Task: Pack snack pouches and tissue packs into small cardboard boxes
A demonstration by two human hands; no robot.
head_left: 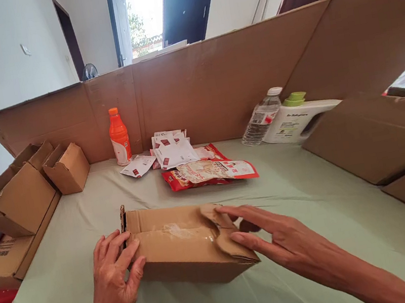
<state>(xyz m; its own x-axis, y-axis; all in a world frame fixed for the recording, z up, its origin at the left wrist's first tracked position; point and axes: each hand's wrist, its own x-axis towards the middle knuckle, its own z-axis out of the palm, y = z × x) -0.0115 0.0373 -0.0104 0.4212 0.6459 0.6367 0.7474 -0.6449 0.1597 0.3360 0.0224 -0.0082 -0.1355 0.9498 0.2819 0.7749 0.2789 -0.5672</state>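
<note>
A brown cardboard box lies on the cloth near the table's front edge, with a strip of clear tape along its top. My left hand grips the box's left end, its fingers over the upper edge and the thumb at the front corner. At the opposite end, a curved cardboard flap stands bent over the top. My right hand holds this flap between thumb and index finger, with the other fingers curled behind, partly hidden. The inside of the box cannot be seen.
Behind the box lie red snack packets and white sachets. An orange bottle, a clear water bottle and a white jug stand before a cardboard wall. Open cartons sit at left.
</note>
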